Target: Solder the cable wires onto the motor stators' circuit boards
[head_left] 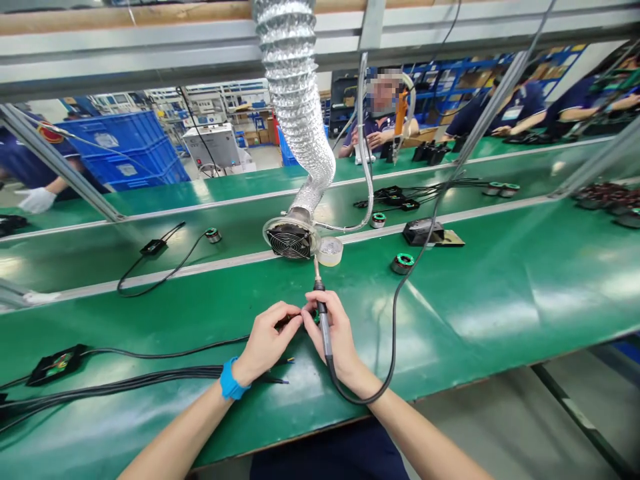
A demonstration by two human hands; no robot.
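My left hand (267,339), with a blue wristband, is pinched shut on a small dark part with wires (295,321) above the green bench. My right hand (336,333) meets it from the right, fingers closed on the same small part. A soldering iron (323,313) rests across my right hand, tip pointing away toward the fan, its black cord (395,320) looping off to the right. Thin black wires (273,379) trail left from under my left hand.
A fume extractor fan (289,240) on a silver duct (295,100) stands just beyond my hands beside a round tape roll (330,251). A solder spool (402,263) and iron stand (425,233) lie to the right. Black cables (125,385) and a black box (57,364) lie left. People work across the bench.
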